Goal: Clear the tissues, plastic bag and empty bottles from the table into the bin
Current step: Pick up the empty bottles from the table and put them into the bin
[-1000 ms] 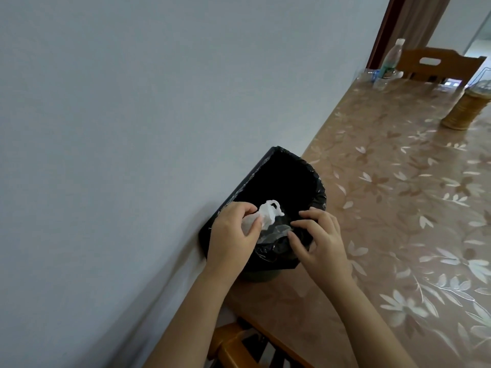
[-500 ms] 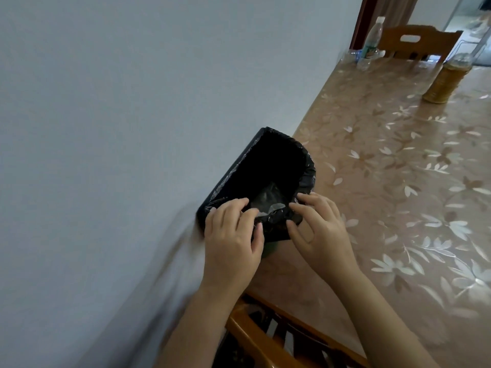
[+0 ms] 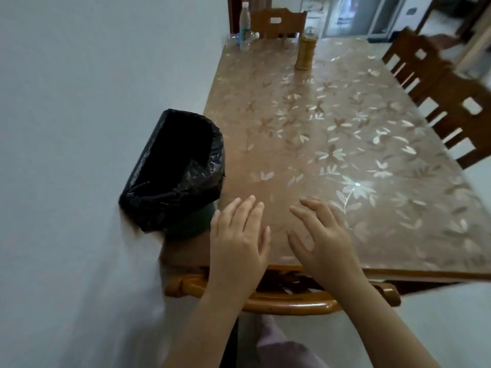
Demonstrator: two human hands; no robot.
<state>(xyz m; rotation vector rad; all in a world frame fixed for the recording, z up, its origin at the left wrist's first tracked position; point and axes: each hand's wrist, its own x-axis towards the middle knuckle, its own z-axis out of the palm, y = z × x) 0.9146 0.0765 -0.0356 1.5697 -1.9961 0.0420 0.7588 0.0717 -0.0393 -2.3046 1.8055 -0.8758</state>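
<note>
Your hands have come off the bin (image 3: 175, 181). A second ago your left hand (image 3: 239, 237) held a crumpled white bag over its mouth, and half a second ago both hands sat on its near rim. Now both hover over the near edge of the table (image 3: 332, 123), empty, with the fingers straight and slightly spread. Your left hand is just beside the bin's lower wall. Your right hand (image 3: 322, 243) is a little to the side of the left, not touching it.

The bin has not shifted. It stands on the table's near corner against the wall (image 3: 79, 128), its black liner folded over the rim. The inside is too dark to see what lies there, and the white bag no longer shows.

Your view has lifted, so more of the table is in sight. A bottle (image 3: 245, 19) stands upright at the far end by the wall, with something clear and blurred at its foot. A woven jar (image 3: 306, 50) stands near it, well apart from your hands. Chairs (image 3: 451, 102) line the right side.
</note>
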